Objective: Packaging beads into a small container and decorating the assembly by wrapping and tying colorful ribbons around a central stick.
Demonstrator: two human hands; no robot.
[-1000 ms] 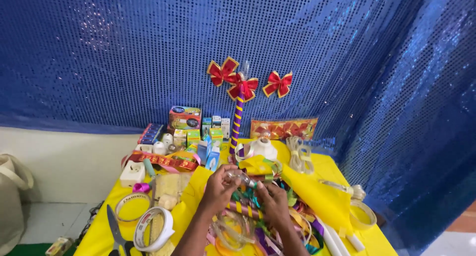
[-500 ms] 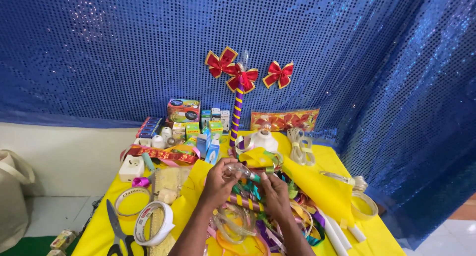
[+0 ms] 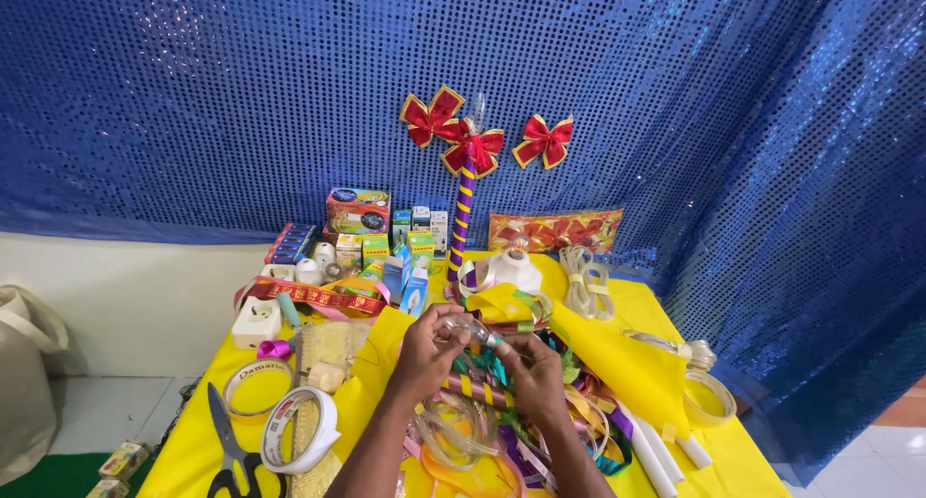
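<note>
Both hands meet over the middle of a yellow-covered table [image 3: 617, 349]. My left hand [image 3: 427, 351] and my right hand [image 3: 533, 373] together hold a small clear bulb-like piece [image 3: 470, 329] between the fingertips. Under the hands lies a heap of coloured ribbons [image 3: 526, 421] and a purple-and-yellow striped stick [image 3: 479, 391]. A taller striped stick [image 3: 462, 214] with red bows [image 3: 453, 132] stands upright behind, against the blue sequin cloth.
Scissors [image 3: 230, 445] and tape rolls [image 3: 294, 429] lie at the front left. Small boxes [image 3: 371, 233], a white socket [image 3: 257, 322] and a red-gold ribbon [image 3: 313, 294] sit at the back left. White cord coils [image 3: 585, 281] and another tape roll [image 3: 709, 397] lie right.
The view has dipped slightly, so the table sits a little higher in the picture. Both hands stay together on the small clear piece, shifting only slightly.
</note>
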